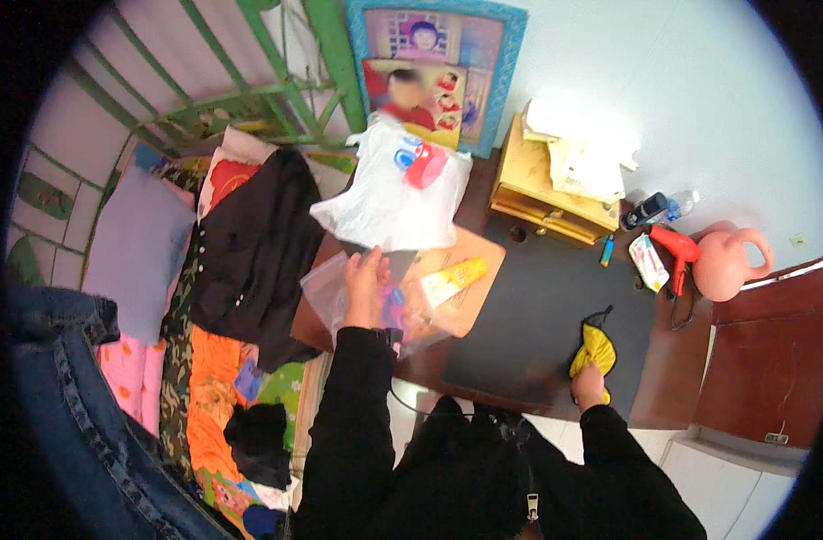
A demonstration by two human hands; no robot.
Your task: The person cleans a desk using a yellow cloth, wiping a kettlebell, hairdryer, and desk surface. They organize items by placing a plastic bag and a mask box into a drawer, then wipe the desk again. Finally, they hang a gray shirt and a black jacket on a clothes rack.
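My left hand [365, 287] reaches over the left part of the desk, palm turned sideways and fingers apart. Its fingertips are at the lower edge of a white plastic carrier bag [384, 196]; whether they touch it I cannot tell. Under and beside that hand lies a clear plastic bag [322, 287], with something purple and blue near the wrist. A yellow and white squeeze tube [453, 282] rests on a tan board [482, 253]. Toward the desk's front right, my right hand [590, 385] grips a bunched yellow cloth [595, 347] with black edging.
A small wooden drawer cabinet [546, 179] stands against the wall, papers on top. Right of it are a dark bottle [646, 210], a wipes pack [647, 263], a red hair dryer [678, 251] and a pink jug [725, 266]. A bed with a black garment [256, 256] borders the desk's left.
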